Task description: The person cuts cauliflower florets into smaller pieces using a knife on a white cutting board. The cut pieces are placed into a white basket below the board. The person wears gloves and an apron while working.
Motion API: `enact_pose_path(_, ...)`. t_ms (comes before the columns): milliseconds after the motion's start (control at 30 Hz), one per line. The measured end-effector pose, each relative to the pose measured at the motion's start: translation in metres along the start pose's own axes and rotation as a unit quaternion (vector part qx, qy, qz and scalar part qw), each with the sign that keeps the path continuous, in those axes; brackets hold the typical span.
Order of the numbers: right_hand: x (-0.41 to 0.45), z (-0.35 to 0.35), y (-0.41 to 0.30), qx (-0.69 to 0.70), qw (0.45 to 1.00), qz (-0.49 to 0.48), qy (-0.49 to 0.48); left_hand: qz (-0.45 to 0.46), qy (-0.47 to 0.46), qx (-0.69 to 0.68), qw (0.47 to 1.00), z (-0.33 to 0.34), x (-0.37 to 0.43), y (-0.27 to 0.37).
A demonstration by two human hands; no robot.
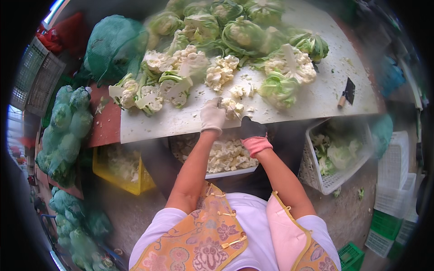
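Observation:
My left hand (213, 115), in a white glove, holds a cauliflower piece (232, 107) at its right side, over the white board (156, 126) near the front edge. In a dark glove with a pink cuff, my right hand (252, 128) grips a small knife (236, 112), its thin blade against that piece; the handle is hidden in the fist. Just beyond lie loose florets (238, 90) and a larger cauliflower chunk (218, 77). Cut cauliflower halves (174, 91) rest to the left, and a cut head (293, 64) with leaves lies to the right.
Whole cauliflowers (242, 34) are heaped at the back. A cleaver (347, 92) lies at the right. Below the board stand a tray of florets (230, 157), a yellow crate (118, 169) and a white crate of leaves (335, 155). Green net sacks (67, 132) line the left.

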State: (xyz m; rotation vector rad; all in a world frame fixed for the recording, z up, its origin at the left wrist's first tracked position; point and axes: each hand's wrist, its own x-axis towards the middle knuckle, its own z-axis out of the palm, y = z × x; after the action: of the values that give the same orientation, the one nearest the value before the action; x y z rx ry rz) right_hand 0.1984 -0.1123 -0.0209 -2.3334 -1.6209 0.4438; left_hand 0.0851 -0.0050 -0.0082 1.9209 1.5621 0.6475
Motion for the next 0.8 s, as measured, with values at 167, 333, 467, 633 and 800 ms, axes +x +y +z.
enact_pose_path(167, 0.037, 0.005, 0.022, 0.046, 0.983, 0.000, -0.179, 0.015, -0.003, -0.061, 0.998, -0.003, -0.013, -0.022)
enact_pose_path(333, 0.039, -0.011, 0.033, 0.040, 0.990, -0.048, -0.125, -0.041, -0.004, -0.148, 0.988, -0.006, -0.029, -0.053)
enact_pose_path(467, -0.004, -0.005, 0.009, 0.055, 0.997, -0.053, -0.008, -0.030, 0.073, -0.120, 0.990, 0.003, -0.040, -0.055)
enact_pose_path(633, -0.039, 0.019, -0.014, 0.047, 0.998, -0.012, -0.031, -0.056, 0.098, -0.097, 0.989, 0.010, -0.044, -0.047)
enact_pose_path(800, -0.027, 0.027, -0.018, 0.046, 0.999, -0.006, 0.009, -0.066, 0.100, -0.072, 0.990, 0.011, -0.044, -0.044)
